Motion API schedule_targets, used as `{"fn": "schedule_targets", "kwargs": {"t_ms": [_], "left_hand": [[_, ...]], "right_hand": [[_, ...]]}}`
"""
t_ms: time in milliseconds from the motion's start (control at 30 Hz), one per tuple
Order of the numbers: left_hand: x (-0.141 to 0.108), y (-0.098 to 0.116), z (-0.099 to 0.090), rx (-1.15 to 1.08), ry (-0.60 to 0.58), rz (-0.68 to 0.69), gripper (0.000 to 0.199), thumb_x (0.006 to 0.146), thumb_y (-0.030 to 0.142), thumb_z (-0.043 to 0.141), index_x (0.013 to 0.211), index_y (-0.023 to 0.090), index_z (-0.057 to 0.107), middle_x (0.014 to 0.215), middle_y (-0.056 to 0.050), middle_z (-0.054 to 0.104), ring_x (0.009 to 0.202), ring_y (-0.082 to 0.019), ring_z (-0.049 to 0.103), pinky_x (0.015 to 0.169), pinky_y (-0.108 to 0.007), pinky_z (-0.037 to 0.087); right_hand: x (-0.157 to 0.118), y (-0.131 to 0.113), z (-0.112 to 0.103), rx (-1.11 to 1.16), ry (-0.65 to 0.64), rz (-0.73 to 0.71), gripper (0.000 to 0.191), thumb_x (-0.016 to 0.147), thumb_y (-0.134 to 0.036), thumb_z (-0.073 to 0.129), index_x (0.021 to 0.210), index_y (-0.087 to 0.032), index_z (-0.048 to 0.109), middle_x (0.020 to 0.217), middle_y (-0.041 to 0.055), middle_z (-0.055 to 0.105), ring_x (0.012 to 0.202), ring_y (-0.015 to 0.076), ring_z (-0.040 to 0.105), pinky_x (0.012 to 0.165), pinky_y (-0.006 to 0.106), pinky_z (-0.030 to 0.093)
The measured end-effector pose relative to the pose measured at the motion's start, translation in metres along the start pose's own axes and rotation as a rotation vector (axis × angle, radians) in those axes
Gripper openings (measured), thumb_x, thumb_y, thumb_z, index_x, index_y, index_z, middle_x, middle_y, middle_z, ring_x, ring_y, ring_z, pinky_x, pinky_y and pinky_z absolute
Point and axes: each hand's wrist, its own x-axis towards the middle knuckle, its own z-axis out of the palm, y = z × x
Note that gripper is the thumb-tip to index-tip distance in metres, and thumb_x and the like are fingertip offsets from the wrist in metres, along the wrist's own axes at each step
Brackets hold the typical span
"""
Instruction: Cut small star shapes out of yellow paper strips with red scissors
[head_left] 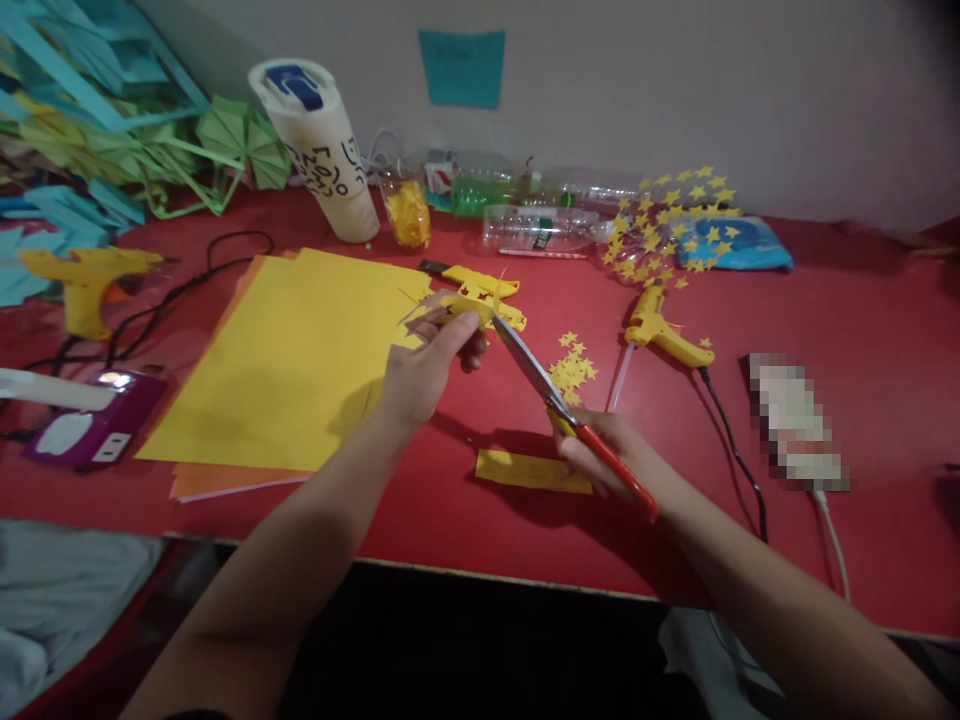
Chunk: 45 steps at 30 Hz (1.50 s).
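Note:
Pinched in my left hand [427,365] is a small piece of yellow paper [476,308], partly covered by my fingers. My right hand [604,455] grips a pair of scissors [536,370] with red handles, and the tips of the blades meet the paper's right edge. Behind the paper lie yellow paper scraps [510,316] and a yellow utility knife [480,282]. A small heap of yellow paper stars [572,370] sits just beyond the scissors. Closer to me, a yellow paper strip [532,470] rests on the red table [450,520].
Yellow sheets [300,350] over orange ones lie at left. One glue gun [94,285] is at far left, another glue gun [664,330] at right, with cords. A tumbler [319,150], plastic bottles [540,230] and a star-covered clear object [645,245] line the back. A phone [799,425] charges at right.

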Motion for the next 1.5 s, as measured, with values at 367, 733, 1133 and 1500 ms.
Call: {"fn": "schedule_targets", "kwargs": {"t_ms": [367, 733, 1133, 1500], "left_hand": [[0.001, -0.002, -0.007, 0.083, -0.028, 0.045, 0.016, 0.074, 0.025, 0.063, 0.061, 0.018, 0.062, 0.051, 0.003, 0.059, 0.045, -0.006, 0.053, 0.041, -0.018, 0.045], [0.001, -0.001, -0.008, 0.116, -0.031, 0.034, 0.015, 0.074, 0.026, 0.063, 0.061, 0.018, 0.062, 0.051, 0.003, 0.059, 0.045, -0.006, 0.052, 0.041, -0.018, 0.045], [0.002, -0.003, -0.008, 0.115, -0.032, 0.013, 0.016, 0.074, 0.028, 0.063, 0.061, 0.018, 0.06, 0.051, 0.003, 0.058, 0.044, -0.006, 0.052, 0.041, -0.018, 0.045], [0.002, -0.003, -0.008, 0.118, -0.032, 0.008, 0.017, 0.073, 0.027, 0.063, 0.059, 0.018, 0.06, 0.051, 0.003, 0.058, 0.044, -0.006, 0.052, 0.041, -0.018, 0.045]], "right_hand": [[-0.001, 0.0, -0.004, 0.017, -0.06, -0.014, 0.061, 0.076, -0.081, 0.049, 0.066, -0.021, 0.043, 0.058, -0.0034, 0.043, 0.044, 0.0074, 0.036, 0.04, 0.022, 0.027], [-0.004, -0.012, -0.005, 0.014, -0.04, 0.031, 0.057, 0.075, -0.076, 0.056, 0.063, -0.021, 0.042, 0.055, -0.0044, 0.041, 0.045, 0.0078, 0.036, 0.041, 0.022, 0.028], [-0.002, -0.012, -0.004, 0.028, -0.044, 0.023, 0.058, 0.074, -0.076, 0.057, 0.062, -0.022, 0.041, 0.053, -0.0051, 0.04, 0.044, 0.0076, 0.036, 0.04, 0.022, 0.027], [-0.003, -0.009, -0.005, 0.007, -0.045, 0.025, 0.058, 0.075, -0.077, 0.055, 0.063, -0.022, 0.041, 0.054, -0.0044, 0.041, 0.044, 0.0076, 0.036, 0.04, 0.022, 0.027]]}}
